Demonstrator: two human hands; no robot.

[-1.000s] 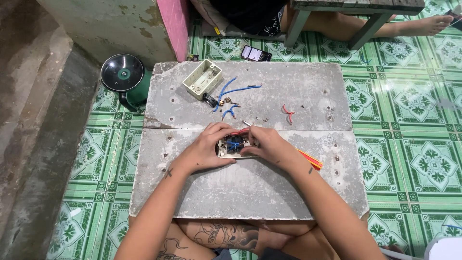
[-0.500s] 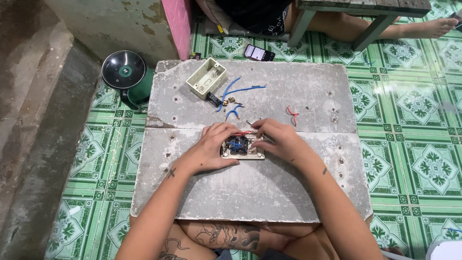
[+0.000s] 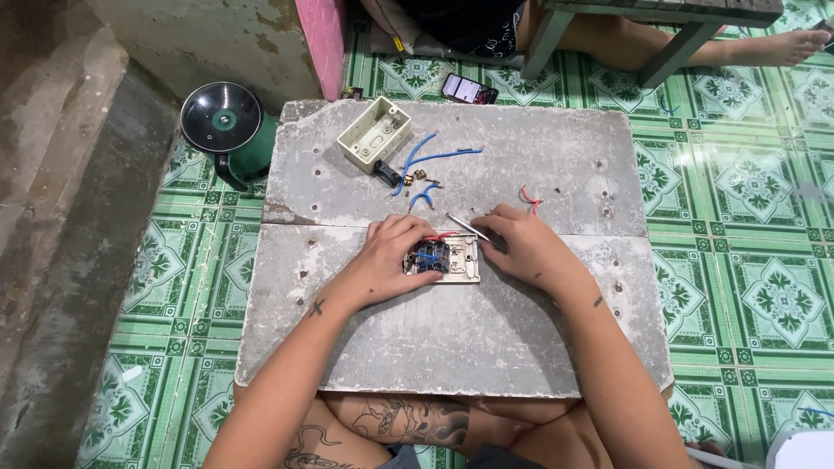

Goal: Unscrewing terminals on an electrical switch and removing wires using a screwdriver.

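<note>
Switch plate point(image 3: 452, 259) lies between both hands, left hand point(image 3: 393, 256) gripping it.

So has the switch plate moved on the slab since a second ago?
No. The switch plate sits just below the slab's crack, as before, between the left hand and right hand.

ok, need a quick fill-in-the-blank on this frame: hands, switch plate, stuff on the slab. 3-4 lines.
1. The left hand steadies the switch plate, which lies with its ____ side up.
2. The right hand holds a thin ____ tool angled toward the plate.
3. The loose wires beside the cream wall box are ____ in colour.
4. The round green-bodied object stands on the floor off the slab's ____ corner.

Missing words: back (wired); metal; blue; far left
</note>
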